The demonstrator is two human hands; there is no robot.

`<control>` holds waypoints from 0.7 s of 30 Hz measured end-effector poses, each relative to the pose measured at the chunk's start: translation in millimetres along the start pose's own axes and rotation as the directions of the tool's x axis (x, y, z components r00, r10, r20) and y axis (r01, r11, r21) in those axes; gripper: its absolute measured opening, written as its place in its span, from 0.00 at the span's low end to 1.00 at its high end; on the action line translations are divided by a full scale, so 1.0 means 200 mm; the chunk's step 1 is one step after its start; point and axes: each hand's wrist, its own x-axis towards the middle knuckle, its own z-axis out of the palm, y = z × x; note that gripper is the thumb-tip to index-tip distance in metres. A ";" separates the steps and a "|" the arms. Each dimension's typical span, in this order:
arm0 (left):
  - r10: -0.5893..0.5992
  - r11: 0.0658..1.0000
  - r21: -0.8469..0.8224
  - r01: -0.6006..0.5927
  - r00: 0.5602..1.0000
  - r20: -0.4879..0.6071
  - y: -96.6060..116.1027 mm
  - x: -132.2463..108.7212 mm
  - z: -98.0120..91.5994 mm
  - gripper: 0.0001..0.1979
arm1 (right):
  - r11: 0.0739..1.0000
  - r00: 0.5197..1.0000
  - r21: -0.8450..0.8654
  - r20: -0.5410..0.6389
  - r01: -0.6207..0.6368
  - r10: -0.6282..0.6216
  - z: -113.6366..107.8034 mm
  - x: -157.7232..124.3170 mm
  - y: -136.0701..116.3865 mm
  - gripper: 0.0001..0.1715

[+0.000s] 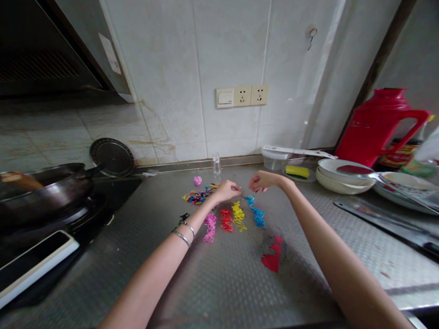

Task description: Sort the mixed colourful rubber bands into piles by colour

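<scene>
Small coloured rubber bands lie on a steel counter (223,274). A mixed pile (197,196) sits at the far left, with one pink band (197,180) behind it. Nearer me are sorted rows: pink (209,227), red (226,220), yellow (238,215) and blue (256,213). My left hand (227,189) hovers beside the mixed pile with fingers pinched together. My right hand (260,182) is close to it, above the blue row, also pinched. Both seem to hold a tiny band between them, too small to name. Bracelets circle my left wrist.
A wok (40,190) stands on the stove at left, with a round lid (111,156) against the wall. A phone (32,264) lies near the front left. White bowls and plates (344,177), a red thermos (378,125), a knife (390,225) and a small glass bottle (216,165) stand at right and back. A red patch (273,256) marks the counter.
</scene>
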 end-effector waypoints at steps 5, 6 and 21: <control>-0.056 0.995 -0.087 0.053 0.998 -0.024 -0.08 -0.07 -0.09 0.15 | 0.997 0.996 -0.031 0.051 -0.070 0.072 0.05 0.01 0.06 0.14; -0.060 0.993 -0.104 0.056 0.998 -0.034 -0.09 -0.08 -0.10 0.14 | 0.996 0.994 -0.036 0.065 -0.081 0.083 0.06 0.02 0.07 0.15; -0.194 0.973 -0.145 0.180 0.977 -0.093 -0.24 -0.32 -0.33 0.16 | 1.000 0.996 -0.005 0.086 -0.029 0.029 0.11 0.06 0.09 0.11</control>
